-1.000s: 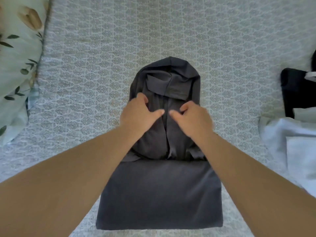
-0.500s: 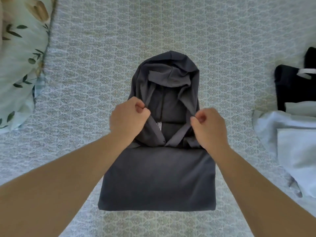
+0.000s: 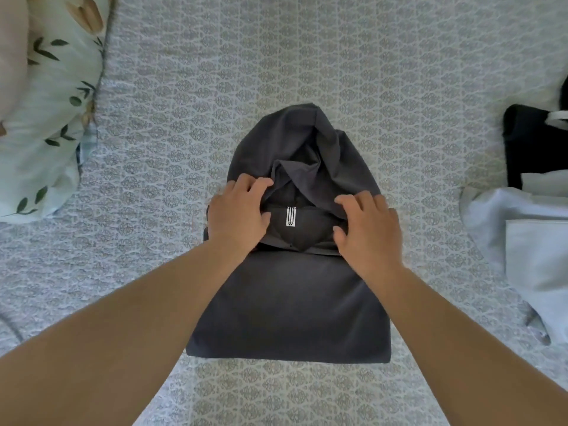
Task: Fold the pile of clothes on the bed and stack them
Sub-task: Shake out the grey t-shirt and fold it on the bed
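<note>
A dark grey hoodie (image 3: 289, 305) lies on the bed, its body folded into a rectangle near me and its hood (image 3: 292, 142) spread out on the far side. A small white label (image 3: 290, 216) shows inside the open neck. My left hand (image 3: 238, 216) holds the left edge of the hood opening, fingers curled over the fabric. My right hand (image 3: 367, 229) grips the right edge of the opening in the same way.
The patterned grey bedspread (image 3: 307, 56) lies under everything. A floral pillow (image 3: 46, 112) sits at the left edge. At the right edge are a black garment (image 3: 528, 142) and pale folded clothes (image 3: 528, 250).
My hands moved apart from the middle of the hood to its two edges and spread the neck open, so the white label now shows. The hood shape shifted a little.
</note>
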